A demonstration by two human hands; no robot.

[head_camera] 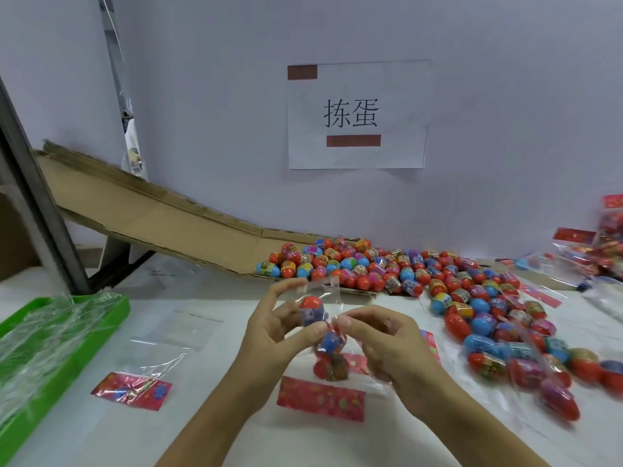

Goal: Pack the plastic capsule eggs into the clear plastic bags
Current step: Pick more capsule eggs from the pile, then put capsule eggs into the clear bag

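Left hand [269,328]: fingers curled, pinching red-capped capsule egg [313,311] at mouth of clear bag [332,352]. Right hand [381,345]: fingers curled, gripping bag. Bag above bench [215,426]; lower eggs blurred, count unclear. Loose egg pile [404,271] beyond.

Even, soft light fills the scene, bright enough and with a cool bluish cast on the wall [505,96]. Shadows are faint: only a pale smudge lies on the tabletop [219,416] beneath the left hand [273,328] and right hand [387,348]. White glare streaks the crinkled plastic in the green tray [101,318] far left of the hands. Wide-angle distortion bends the metal post [37,210] at the left edge. Eggs [556,392] right of the hands smear into blur; overall focus is soft.
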